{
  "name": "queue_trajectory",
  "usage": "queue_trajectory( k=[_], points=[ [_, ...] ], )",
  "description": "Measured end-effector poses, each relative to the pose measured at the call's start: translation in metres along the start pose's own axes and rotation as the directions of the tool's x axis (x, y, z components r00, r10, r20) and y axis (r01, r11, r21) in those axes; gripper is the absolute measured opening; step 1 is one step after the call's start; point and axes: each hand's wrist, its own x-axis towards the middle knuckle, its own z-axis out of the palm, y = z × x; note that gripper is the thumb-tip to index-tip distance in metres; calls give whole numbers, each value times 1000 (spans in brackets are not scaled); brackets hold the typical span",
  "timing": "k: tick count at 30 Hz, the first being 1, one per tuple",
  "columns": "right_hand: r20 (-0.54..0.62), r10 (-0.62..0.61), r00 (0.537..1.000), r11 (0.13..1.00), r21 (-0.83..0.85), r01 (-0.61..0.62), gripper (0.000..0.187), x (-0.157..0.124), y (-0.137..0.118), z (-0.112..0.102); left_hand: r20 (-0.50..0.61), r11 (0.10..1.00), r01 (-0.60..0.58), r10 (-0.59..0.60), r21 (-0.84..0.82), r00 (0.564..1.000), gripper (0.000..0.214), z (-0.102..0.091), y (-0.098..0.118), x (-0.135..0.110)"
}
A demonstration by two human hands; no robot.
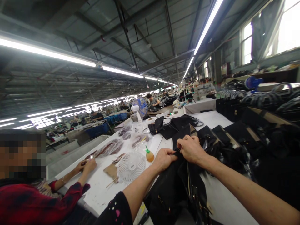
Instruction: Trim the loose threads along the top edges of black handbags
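A black handbag stands in front of me on the white table. My left hand is closed on its upper edge, pinching a small dark strap or pull. My right hand is closed on the same top edge just to the right, fingers curled over the black material. The two hands almost touch. What exactly sits between the fingertips is too small to make out.
A small white fan and a little orange bottle lie left of my hands. A co-worker in a red plaid sleeve works at the left, hands on the table. Black bags pile up right; a desk fan stands farther back.
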Motion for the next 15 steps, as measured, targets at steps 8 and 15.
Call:
queue_trajectory(
  k=[8, 15],
  points=[
    [-43, -16, 999, 999, 31, 17, 13, 0, 3, 7, 15, 981, -86, 84, 177, 996, 19, 1, 1, 5],
    [-144, 27, 989, 983, 182, 0, 18, -6, -1, 2, -159, 933, -85, 149, 350, 976, 23, 8, 16, 6]
  ],
)
